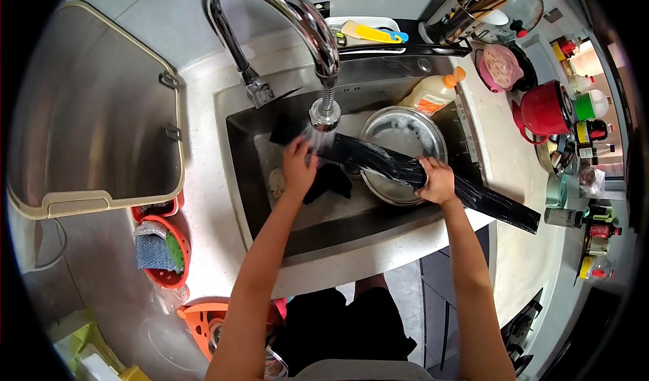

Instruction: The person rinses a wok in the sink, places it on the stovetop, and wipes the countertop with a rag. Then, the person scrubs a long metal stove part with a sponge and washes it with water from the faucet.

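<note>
A long, wet black panel (378,158) lies slantwise across the sink, its right end reaching over the countertop. White streaks, perhaps foam, run along its surface. My right hand (436,180) is closed around its middle. Near the panel's left end, my left hand (299,166) grips it with bent fingers, partly hidden by spray. Water pours from the chrome faucet (324,114) onto the panel beside that hand. Below, a dark, crumpled-looking piece (329,182) lies on the sink floor. A round metal pan (405,128) sits under the panel.
The steel sink (351,236) also holds an orange-capped bottle (433,94). A red pot (544,111) and several bottles stand on the right. At the left are a large metal lid-like panel (101,111) and an orange basket (177,246). Brushes (372,32) lie behind the sink.
</note>
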